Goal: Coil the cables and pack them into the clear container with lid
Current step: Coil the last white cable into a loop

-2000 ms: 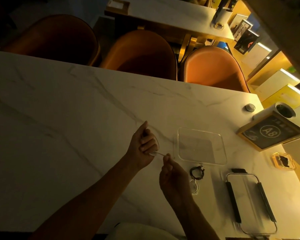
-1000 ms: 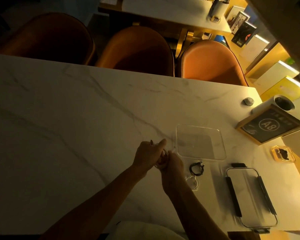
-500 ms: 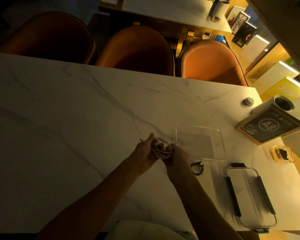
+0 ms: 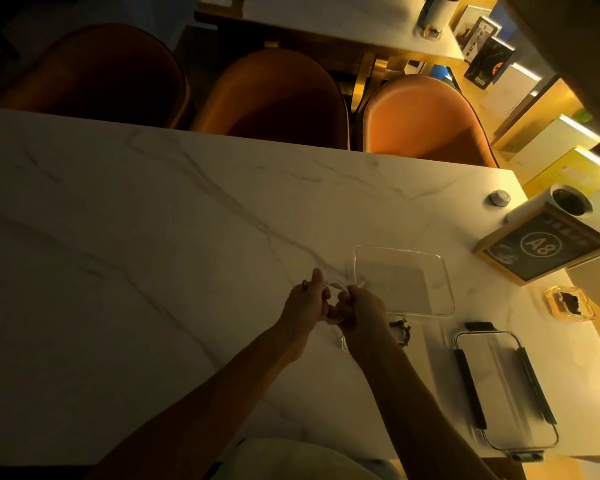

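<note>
Both hands meet just left of the empty clear rectangular plastic container [image 4: 404,280]. The left hand [image 4: 305,301] and right hand [image 4: 359,306] each clutch the thin white cable [image 4: 335,287], pinching its loops so the coil keeps shape. A small coiled black cable [image 4: 400,332] waits nearer, and the clear lid with dark side clips [image 4: 503,393] lies right.

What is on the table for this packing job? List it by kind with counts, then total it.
Cables: 2, a white cable held in the left hand and right hand, and a black cable coiled on the table
Clear container: 1, with nothing in it
Lid: 1, lying apart
Total: 4
</note>
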